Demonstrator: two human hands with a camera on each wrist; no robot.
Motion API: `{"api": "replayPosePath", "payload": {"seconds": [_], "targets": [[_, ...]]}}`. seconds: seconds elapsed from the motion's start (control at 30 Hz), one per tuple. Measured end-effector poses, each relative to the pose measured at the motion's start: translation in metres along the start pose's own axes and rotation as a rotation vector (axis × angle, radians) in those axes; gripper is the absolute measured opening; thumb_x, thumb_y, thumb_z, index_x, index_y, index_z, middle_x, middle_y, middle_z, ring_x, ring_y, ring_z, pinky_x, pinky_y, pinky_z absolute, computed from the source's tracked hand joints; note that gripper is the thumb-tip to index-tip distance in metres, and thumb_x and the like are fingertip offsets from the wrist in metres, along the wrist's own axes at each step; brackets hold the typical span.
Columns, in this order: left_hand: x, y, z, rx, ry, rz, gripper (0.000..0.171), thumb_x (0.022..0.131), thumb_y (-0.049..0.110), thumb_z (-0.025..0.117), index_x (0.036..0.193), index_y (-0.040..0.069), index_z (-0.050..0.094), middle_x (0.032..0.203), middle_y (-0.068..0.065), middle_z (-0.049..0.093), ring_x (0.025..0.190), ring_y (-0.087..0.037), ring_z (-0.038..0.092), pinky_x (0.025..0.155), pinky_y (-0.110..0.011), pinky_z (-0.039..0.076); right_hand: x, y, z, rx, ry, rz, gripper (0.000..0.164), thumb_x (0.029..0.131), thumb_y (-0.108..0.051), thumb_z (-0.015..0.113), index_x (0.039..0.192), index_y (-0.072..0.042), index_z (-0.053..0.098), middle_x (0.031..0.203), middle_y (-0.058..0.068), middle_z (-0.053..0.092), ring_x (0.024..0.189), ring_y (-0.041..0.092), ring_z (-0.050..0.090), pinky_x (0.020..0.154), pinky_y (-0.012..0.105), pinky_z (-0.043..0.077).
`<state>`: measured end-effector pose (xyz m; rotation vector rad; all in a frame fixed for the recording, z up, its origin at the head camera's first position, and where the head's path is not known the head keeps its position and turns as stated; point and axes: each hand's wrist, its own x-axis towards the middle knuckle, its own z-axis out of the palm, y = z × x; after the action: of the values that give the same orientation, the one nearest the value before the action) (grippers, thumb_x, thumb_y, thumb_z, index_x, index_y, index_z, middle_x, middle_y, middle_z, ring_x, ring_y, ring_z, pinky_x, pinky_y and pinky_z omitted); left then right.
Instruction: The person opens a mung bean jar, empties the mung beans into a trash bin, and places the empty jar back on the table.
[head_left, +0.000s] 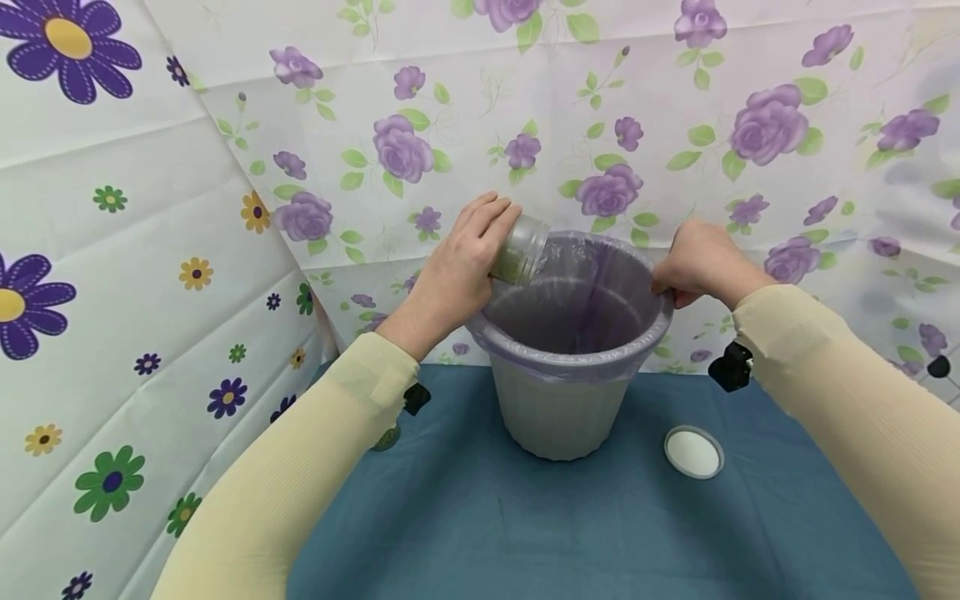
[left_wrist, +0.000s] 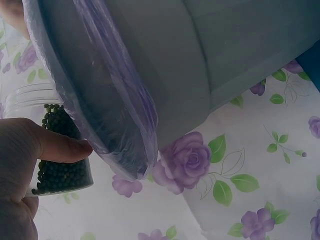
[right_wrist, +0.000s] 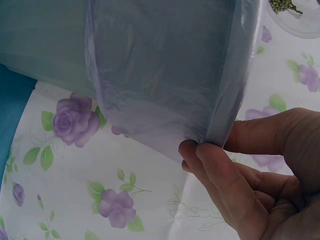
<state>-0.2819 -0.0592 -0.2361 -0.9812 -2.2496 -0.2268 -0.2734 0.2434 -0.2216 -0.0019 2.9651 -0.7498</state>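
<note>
Head view: left to right, a dark disc (head_left: pixel 386 437) lies on the blue cloth (head_left: pixel 562 533), partly hidden by the left sleeve (head_left: pixel 360 375); the left hand (head_left: pixel 465 262) is curled round a jar (head_left: pixel 530 237), tilted at the left side of the bin (head_left: pixel 562 417), its mouth turned toward the opening. Green beans (left_wrist: pixel 62 175) show through the jar wall, most clearly in the left wrist view; whether the jar touches the bin cannot be told. The bin stands upright on the cloth, a thin purple liner (head_left: pixel 558 367) folded over its rim. At its right a white disc (head_left: pixel 693 452) lies on the cloth, and above this the right hand (head_left: pixel 701 262) pinches the lined rim between thumb and fingers, as the right wrist view shows. The hands are well apart, one on either side of the opening. Likely faults: beans may scatter outside if the jar's mouth drifts back past the rim; the smooth jar may slip if the grasp loosens; the liner may tear or slide inward if the pinch becomes a tug; the bin may tip if one side is pushed harder. Count: two hands, one jar, one bin, one liner, two discs, one cloth; the beans are too many to number.
</note>
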Motion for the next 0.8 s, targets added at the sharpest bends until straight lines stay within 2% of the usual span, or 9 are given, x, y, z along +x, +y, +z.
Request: {"api": "replayPosePath", "payload": {"seconds": [0.43, 0.8], "targets": [[-0.0005, 0.0005, -0.0008, 0.0, -0.01, 0.008, 0.067, 0.077, -0.02, 0.041, 0.14, 0.002, 0.041, 0.142, -0.016, 0.041, 0.142, -0.027, 0.025, 0.115, -0.03, 0.029, -0.0016, -0.0006, -0.0001, 0.01, 0.003, 0.001, 0.019, 0.072, -0.013, 0.068, 0.068, 0.006, 0.066, 0.054, 0.011, 0.065, 0.048, 0.021, 0.065, 0.05, 0.032, 0.056], [0.0008, 0.0029, -0.0013, 0.018, -0.014, 0.017, 0.066, 0.077, -0.02, 0.044, 0.139, 0.002, 0.042, 0.142, -0.016, 0.042, 0.141, -0.027, 0.026, 0.112, -0.031, 0.033, -0.0018, -0.0004, -0.0007, -0.006, 0.007, -0.005, 0.018, 0.072, -0.012, 0.067, 0.067, 0.005, 0.065, 0.053, 0.01, 0.064, 0.048, 0.02, 0.065, 0.05, 0.032, 0.055]]}}
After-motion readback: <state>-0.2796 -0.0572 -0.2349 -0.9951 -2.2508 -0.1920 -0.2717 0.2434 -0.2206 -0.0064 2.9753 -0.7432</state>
